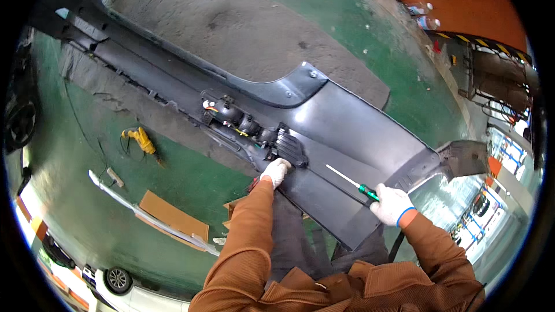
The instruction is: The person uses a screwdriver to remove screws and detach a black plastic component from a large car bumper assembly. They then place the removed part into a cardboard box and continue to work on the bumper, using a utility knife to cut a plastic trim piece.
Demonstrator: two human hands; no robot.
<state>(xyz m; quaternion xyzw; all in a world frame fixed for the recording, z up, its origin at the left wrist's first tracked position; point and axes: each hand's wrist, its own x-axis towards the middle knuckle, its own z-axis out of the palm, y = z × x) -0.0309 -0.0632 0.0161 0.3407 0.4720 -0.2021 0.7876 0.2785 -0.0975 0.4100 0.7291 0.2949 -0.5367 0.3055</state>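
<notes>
A long dark grey car bumper cover lies with its hollow inner side up, stretching from the far left to my legs. A row of black lamp-like units with loose coloured wires is fixed along it, ending in a ribbed black part. My left hand, in a white glove, is closed at the bumper's near edge beside that ribbed part; whatever its fingers hold is hidden. My gloved right hand grips a screwdriver by its green handle. The bare shaft points up and left over the bumper.
On the green floor to the left lie a yellow power drill, a cardboard sheet and a long pale strip. Grey matting is under the bumper. Clear bottles stand on an orange platform at the far right.
</notes>
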